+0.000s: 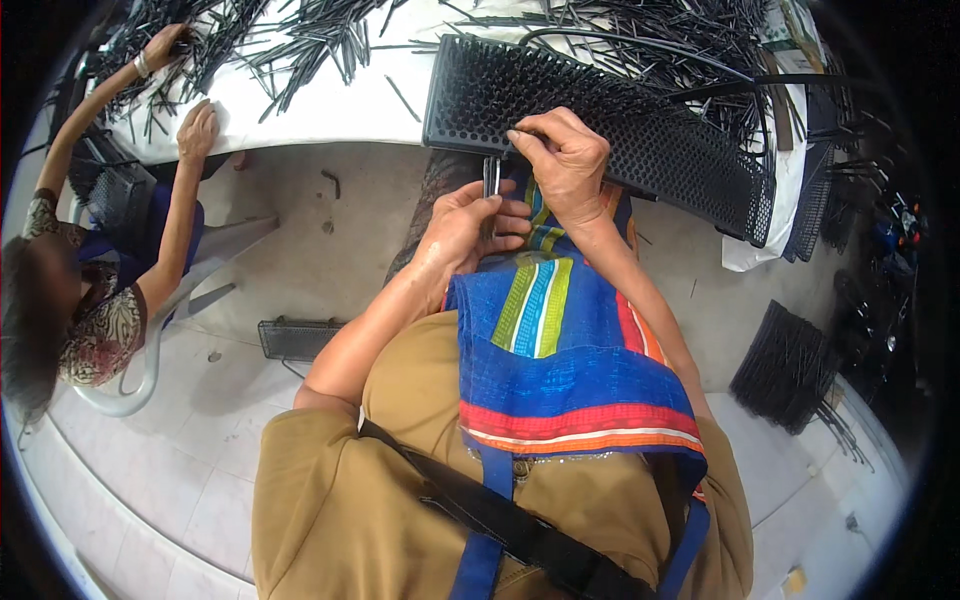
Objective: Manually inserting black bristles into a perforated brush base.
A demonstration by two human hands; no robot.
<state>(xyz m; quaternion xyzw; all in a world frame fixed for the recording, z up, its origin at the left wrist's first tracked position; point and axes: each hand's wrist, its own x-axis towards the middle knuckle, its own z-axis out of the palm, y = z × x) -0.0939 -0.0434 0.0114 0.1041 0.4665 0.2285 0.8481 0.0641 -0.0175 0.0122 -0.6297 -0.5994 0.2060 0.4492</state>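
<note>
A long black perforated rack (pixel 670 160) rests at the table's edge in front of me, its left part packed with upright black pieces. My left hand (pixel 465 228) is just below the rack's near edge, closed round a small bundle of thin black strips (pixel 491 176) that stand up between thumb and fingers. Over the rack's near left part, my right hand (pixel 568 165) is closed in a pinch, thumb and forefinger at the holes. Whatever lies between those fingertips is too small to make out.
Loose black strips (pixel 330 45) lie in heaps on the white-covered table (pixel 370 115). At the left, a co-worker (pixel 110 310) sits on a pale chair, both hands at the table. Another black rack (pixel 300 338) is low by my left elbow; a dark bristly bundle (pixel 785 365) lies at the right.
</note>
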